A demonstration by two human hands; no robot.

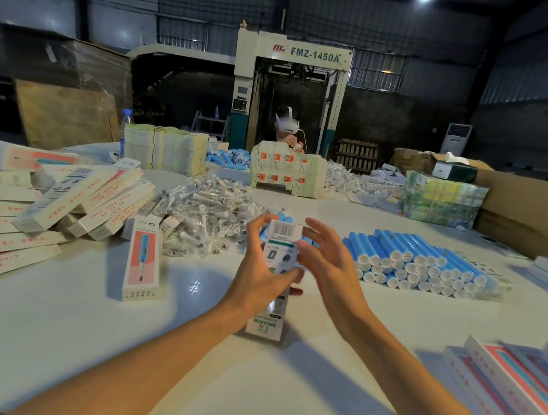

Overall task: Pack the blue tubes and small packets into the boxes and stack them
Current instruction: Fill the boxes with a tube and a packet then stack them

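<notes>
Big white table (43,334) takes up most of the view, with a tall machine (291,71) marked FMZ-1450A behind it at the back wall. One other person (287,129) sits at the far side wearing a headset.

On the left is a messy heap of long boxes (59,201), too many to count, and one single box (143,260) lies apart just in front of the heap. Far right, near edge, there's a neater stack of boxes (514,374). The blue tubes (424,263) lie right of centre, ends toward the camera, about four layers high, dozens of them. The small packets (206,213) are a clear loose pile left of centre, way past counting.

Both forearms reach in from the bottom and meet mid-table. The left hand (259,274) has its fingers curled over the top left corner of one box (271,314) and its thumb across the front, holding it tilted with the bottom end toward the camera, just above the table. The right hand (330,269) is wide open, fingers spread, tips at the box's right edge. Looks like touching, but I can't tell for sure.
</notes>
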